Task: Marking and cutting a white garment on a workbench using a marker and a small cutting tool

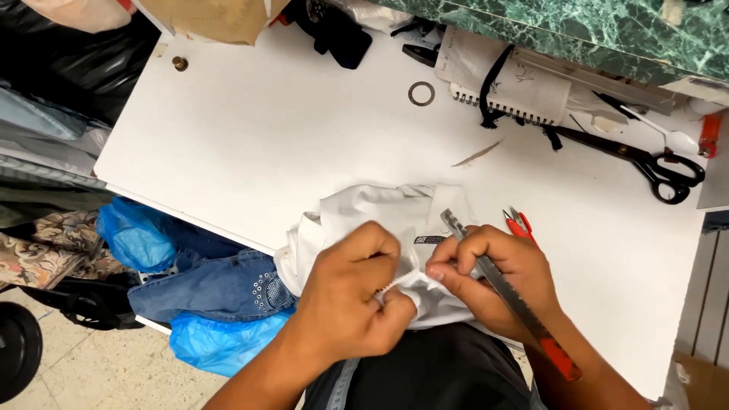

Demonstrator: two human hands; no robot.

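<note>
A white table (250,144) carries a bunched white garment (380,216) at its near edge. The left hand (353,300) is closed, pinching a fold of the cloth's zipper edge; the right hand (493,277) pinches the same fold just beside it and also grips a slim cutter knife (505,292). Black scissors (645,161) lie near the far right corner, and small red snips (518,222) rest just beyond the right hand.

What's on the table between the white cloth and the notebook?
In the head view, only a thin pale sliver lies between the white cloth and the notebook; the rest is bare table.
</note>
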